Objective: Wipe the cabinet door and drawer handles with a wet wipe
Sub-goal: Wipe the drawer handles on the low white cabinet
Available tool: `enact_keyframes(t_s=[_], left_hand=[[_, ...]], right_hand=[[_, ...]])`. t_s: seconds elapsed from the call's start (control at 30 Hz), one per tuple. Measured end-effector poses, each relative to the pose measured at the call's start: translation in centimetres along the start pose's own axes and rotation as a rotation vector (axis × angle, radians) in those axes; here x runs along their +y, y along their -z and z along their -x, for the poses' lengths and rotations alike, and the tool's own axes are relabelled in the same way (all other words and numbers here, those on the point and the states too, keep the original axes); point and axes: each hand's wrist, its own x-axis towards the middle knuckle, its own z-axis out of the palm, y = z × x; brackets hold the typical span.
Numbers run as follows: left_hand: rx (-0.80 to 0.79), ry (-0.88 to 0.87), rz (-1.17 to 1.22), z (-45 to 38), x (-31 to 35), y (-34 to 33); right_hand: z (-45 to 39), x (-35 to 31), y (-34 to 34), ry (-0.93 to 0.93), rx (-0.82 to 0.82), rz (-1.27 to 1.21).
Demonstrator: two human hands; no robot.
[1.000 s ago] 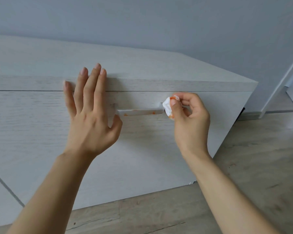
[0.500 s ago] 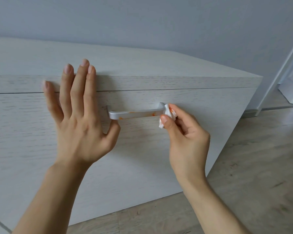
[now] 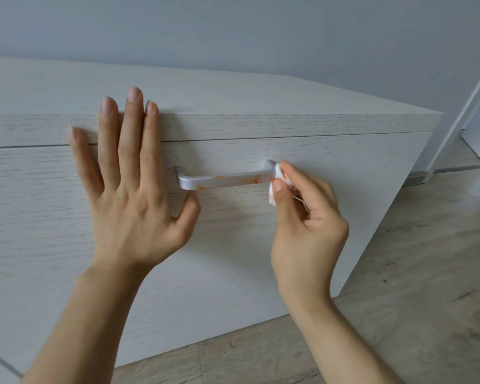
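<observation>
Head view: the left hand [image 3: 133, 200] lies flat against the drawer front [image 3: 67, 245], fingers straight and slightly spread, their tips reaching up over the seam onto the edge of the cabinet top [image 3: 261, 101]. Its thumb points right, and the thumb tip sits just under the left end of the handle [image 3: 225, 180]; whether it touches the metal cannot be told.

The handle is a silver bar that runs from just right of the left fingers across to the right fingertips. Orange smears show on it, one near its left end above the thumb, more toward its right end.

The right hand [image 3: 308, 231] pinches a small crumpled white wipe [image 3: 275, 187] between thumb and forefinger, the other fingers curled in behind. The wipe is pressed to the handle's right end, just ahead of the fingertips.

Below the right wrist lies a pale wood floor [image 3: 413, 300]. A grey wall [image 3: 233, 31] rises beyond the left fingertips.
</observation>
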Motion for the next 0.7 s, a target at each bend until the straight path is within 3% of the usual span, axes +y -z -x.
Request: enact_keyframes(t_s=[0.3,0.5,0.7], left_hand=[[0.002,-0.001,-0.018,0.02,-0.05,0.07],[0.003,-0.022,-0.044,0.09,-0.13,0.11],[-0.054,-0.083,-0.065,0.97,-0.91,0.32]], right_hand=[[0.14,0.53,0.55,0.384,-0.008,0.238],[0.66,0.16,0.31,0.406,-0.034,0.25],[0.01,0.12,-0.21,0.301,0.061,0.202]])
